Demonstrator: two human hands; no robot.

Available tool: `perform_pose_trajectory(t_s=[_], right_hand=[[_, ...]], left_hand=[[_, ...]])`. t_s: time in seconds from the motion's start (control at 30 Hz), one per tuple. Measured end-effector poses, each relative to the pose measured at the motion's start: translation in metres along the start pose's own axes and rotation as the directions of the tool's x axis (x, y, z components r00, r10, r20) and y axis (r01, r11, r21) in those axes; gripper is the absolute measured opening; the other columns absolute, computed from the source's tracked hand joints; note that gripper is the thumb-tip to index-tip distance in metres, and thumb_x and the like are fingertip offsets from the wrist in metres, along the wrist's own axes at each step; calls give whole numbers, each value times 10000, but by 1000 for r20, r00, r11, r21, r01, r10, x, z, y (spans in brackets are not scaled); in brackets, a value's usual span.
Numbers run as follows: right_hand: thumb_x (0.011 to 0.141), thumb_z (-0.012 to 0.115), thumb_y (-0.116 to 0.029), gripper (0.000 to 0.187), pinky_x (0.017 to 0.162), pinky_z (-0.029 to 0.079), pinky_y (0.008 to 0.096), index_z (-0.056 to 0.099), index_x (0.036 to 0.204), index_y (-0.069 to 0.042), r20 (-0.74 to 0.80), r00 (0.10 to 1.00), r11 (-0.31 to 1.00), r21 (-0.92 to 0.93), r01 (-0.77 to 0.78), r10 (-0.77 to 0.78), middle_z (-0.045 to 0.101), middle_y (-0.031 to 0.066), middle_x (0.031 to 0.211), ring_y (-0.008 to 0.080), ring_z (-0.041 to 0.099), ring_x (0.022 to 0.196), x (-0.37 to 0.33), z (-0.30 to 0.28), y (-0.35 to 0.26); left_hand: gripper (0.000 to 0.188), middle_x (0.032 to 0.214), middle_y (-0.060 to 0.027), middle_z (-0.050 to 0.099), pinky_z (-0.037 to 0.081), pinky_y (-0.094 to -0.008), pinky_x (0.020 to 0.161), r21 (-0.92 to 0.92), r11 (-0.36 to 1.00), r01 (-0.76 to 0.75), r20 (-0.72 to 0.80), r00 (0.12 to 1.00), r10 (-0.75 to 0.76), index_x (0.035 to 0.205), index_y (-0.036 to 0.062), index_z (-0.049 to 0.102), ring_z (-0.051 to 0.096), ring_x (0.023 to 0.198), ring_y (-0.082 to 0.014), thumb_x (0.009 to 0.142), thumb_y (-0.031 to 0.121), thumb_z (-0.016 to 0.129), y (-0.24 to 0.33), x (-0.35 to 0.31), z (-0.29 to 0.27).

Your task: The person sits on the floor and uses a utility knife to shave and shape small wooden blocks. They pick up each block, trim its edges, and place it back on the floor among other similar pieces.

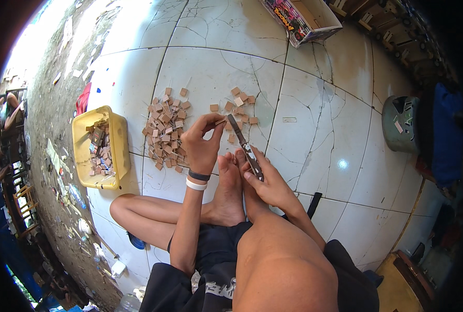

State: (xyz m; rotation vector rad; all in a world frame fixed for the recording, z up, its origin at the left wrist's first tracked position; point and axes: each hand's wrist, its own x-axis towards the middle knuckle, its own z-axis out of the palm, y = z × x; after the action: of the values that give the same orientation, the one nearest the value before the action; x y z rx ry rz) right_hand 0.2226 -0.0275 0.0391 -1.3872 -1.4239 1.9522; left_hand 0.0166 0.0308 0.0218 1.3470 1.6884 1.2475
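I sit cross-legged on a cracked white tile floor. My left hand point(201, 141), with black and white wristbands, pinches a small brown wooden piece point(220, 122) between thumb and fingertips. My right hand point(269, 179) grips the handles of metal pliers point(243, 145), whose jaws reach up to the piece in my left hand. Just beyond my hands lie a large heap of small brown wooden squares point(165, 130) and a smaller scatter of them point(237, 104). My bare feet rest under the two hands.
A yellow plastic tub point(118, 151) with more brown pieces stands at the left. An open cardboard box point(303, 18) sits at the top. A grey-green stool point(401, 124) is at the right, a wooden box point(405, 281) at the lower right. Dirt ground runs along the left.
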Motion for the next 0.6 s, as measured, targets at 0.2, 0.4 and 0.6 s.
perform_pose_trajectory(t_s=[0.2, 0.4, 0.6], right_hand=[[1026, 623, -121, 731, 1291, 175, 521, 270, 1661, -37, -38, 999, 996, -90, 25, -29, 429, 315, 1601, 450, 328, 1557, -1, 0, -4], [1025, 626, -136, 747, 1286, 166, 542, 260, 1672, -59, -43, 997, 993, -106, 52, -57, 424, 336, 1588, 479, 310, 1551, 0, 1, -2], [1028, 633, -86, 799, 1022, 503, 414, 208, 1705, -118, 168, 972, 913, 348, -214, 164, 468, 224, 1577, 321, 621, 1237, 4, 2, 1]], left_hand=[[185, 950, -82, 816, 624, -260, 787, -19, 999, -43, -35, 998, 43, 1042, 7, 772, 804, 879, -158, 869, -54, 792, -1, 1, 2], [187, 1004, -98, 815, 626, -268, 831, -132, 991, 33, -21, 999, -36, 1079, -11, 767, 790, 927, -155, 900, -67, 772, -5, -2, 4], [190, 1095, -139, 793, 613, -271, 893, -754, 650, 91, -99, 963, -249, 1124, -69, 746, 751, 1007, -168, 937, -105, 740, -14, -9, 22]])
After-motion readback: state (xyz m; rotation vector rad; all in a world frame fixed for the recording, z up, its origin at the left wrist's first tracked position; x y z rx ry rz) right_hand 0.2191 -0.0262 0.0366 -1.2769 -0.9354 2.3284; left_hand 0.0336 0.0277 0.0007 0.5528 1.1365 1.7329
